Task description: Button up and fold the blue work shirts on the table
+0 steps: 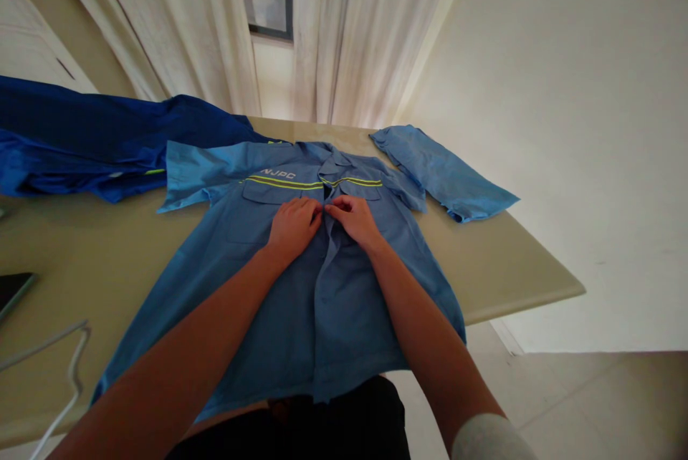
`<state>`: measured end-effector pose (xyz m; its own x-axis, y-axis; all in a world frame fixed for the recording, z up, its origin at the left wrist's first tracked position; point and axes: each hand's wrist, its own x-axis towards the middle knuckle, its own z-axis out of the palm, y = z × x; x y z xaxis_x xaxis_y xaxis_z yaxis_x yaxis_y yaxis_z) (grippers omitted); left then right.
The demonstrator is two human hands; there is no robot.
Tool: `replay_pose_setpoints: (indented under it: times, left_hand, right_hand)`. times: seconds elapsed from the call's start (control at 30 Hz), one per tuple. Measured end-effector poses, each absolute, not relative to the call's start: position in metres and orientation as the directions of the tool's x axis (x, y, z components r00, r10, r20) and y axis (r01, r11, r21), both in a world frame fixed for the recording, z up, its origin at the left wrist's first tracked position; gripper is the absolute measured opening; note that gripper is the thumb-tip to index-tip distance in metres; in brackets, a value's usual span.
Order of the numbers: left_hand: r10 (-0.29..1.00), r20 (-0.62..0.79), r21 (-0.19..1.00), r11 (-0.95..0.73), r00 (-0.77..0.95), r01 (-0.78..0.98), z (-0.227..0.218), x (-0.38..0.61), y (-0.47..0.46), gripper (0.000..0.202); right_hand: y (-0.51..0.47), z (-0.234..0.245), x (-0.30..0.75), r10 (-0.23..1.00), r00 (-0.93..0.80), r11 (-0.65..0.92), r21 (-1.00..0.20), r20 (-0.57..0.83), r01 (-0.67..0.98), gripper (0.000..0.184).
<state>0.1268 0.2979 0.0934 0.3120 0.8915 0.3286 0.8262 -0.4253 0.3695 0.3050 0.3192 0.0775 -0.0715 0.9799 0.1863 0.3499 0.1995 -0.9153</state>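
Observation:
A blue short-sleeved work shirt lies spread face up, its collar toward the far side and its hem at the near edge. Yellow and dark stripes cross its chest, with the letters NJPC on the left. My left hand pinches one edge of the front opening just below the stripes. Directly opposite, my right hand has its thumb and fingers closed on the other edge. Both sets of fingertips almost meet at the placket. Any button between them is hidden or too small to make out. Below my hands the placket edge is loose and slightly folded.
The shirt rests on a beige table. A dark blue garment is heaped at the back left, and a folded light blue garment lies at the right. A white cable and a dark flat device are on the left.

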Motion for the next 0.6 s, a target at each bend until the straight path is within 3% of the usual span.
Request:
replay_pose_setpoints:
  times: [0.13,0.37,0.6]
  left_hand:
    - [0.885,0.366,0.357,-0.419,0.288,0.834,0.092,0.128,0.298,0.017]
    - [0.94,0.29,0.535,-0.313,0.177,0.785,0.09,0.125,0.305,0.015]
    - [0.882,0.416,0.375,-0.387,0.22,0.842,0.096,0.133,0.301,0.017]
  right_hand:
    - [0.32,0.078,0.305,0.974,-0.093,0.225,-0.896,0.205,0.383,0.021]
    - [0.311,0.092,0.304,0.967,-0.085,0.24,-0.745,0.241,0.623,0.025]
    - [0.305,0.096,0.296,0.932,-0.164,0.334,-0.584,0.324,0.74,0.015]
